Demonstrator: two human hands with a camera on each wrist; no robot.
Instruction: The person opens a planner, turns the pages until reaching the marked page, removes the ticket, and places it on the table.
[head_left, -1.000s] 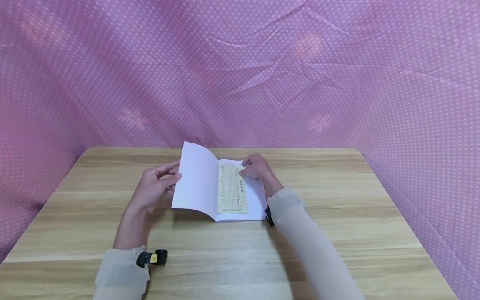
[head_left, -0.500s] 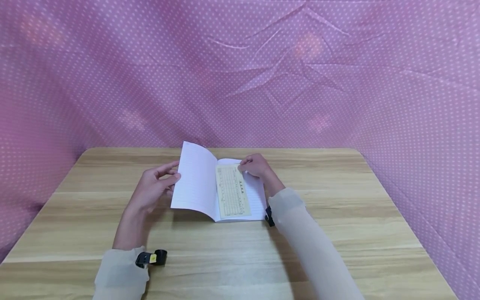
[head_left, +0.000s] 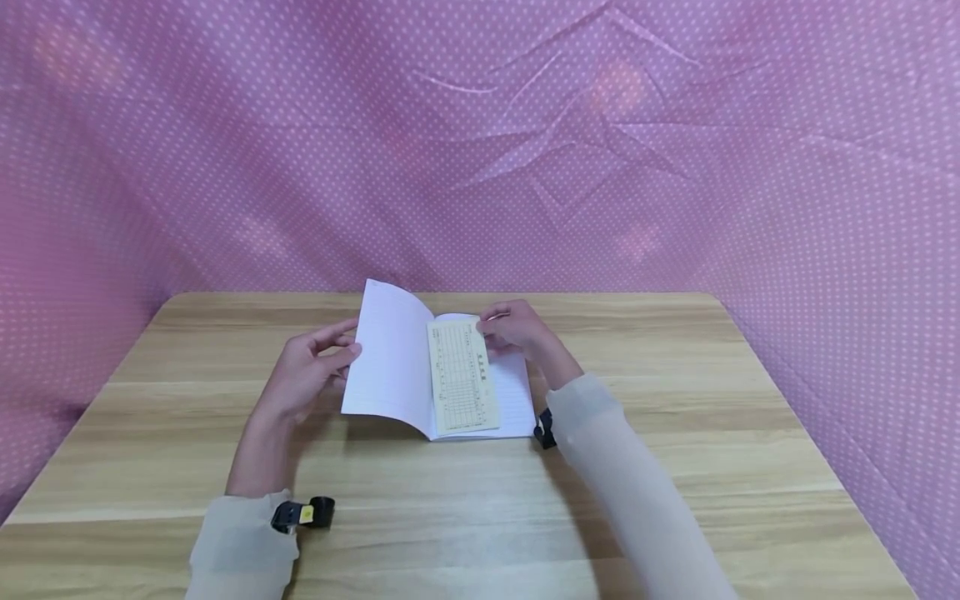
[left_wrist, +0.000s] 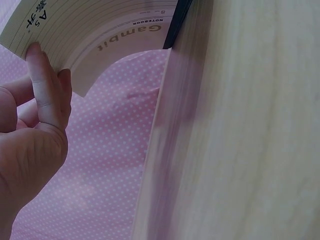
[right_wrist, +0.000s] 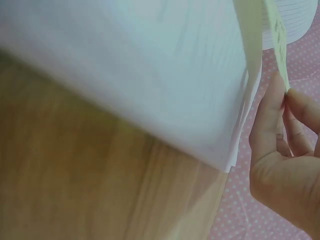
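Observation:
An open lined notebook [head_left: 516,400] lies near the far edge of the table. Its raised cover [head_left: 384,358] is pinched at the outer edge by my left hand [head_left: 303,375], thumb on the inside. "Gambit" and "NOTEBOOK" are printed on the cover's outside [left_wrist: 125,25] in the left wrist view. Over the right-hand page is a pale yellow printed paper slip [head_left: 461,379] with a ruled grid. My right hand [head_left: 521,331] pinches that slip by its upper right corner. The right wrist view shows the slip [right_wrist: 278,45] between thumb and forefinger, its held end raised off the page.
The wooden table [head_left: 450,525] spreads around the notebook. Behind and on both sides hangs a pink polka-dot cloth [head_left: 480,167]. A black strap device [head_left: 303,515] sits at my left wrist, another dark one [head_left: 545,429] at my right.
The slip has tilted and shifted on the page, first toward me, then slightly up and left, its held end lifting. My right hand has risen a little; my left hand keeps the cover raised.

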